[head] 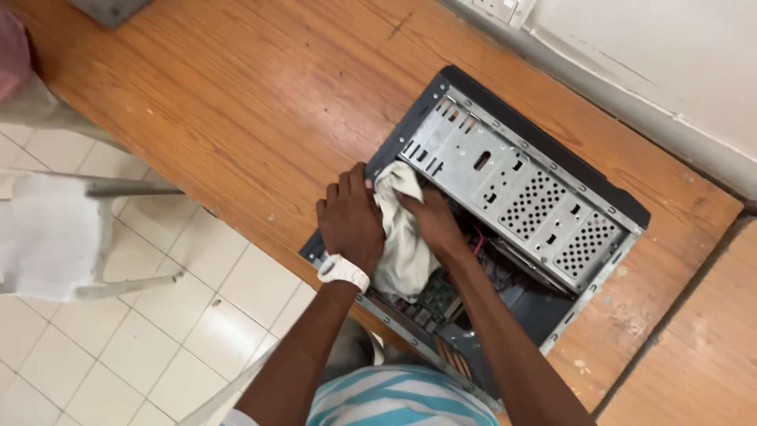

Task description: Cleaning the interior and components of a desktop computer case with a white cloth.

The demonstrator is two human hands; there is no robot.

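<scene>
Where case (512,189) overhangs desk (236,102) — cloth (402,244).

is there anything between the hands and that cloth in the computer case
Nothing visible. Both the left hand and right hand already rest directly on the cloth, pressing it inside the open case, over the circuit board.

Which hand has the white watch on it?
The left hand, resting on the computer case edge, wears the white watch. The right hand, pressing the cloth, has a bare wrist.
</scene>
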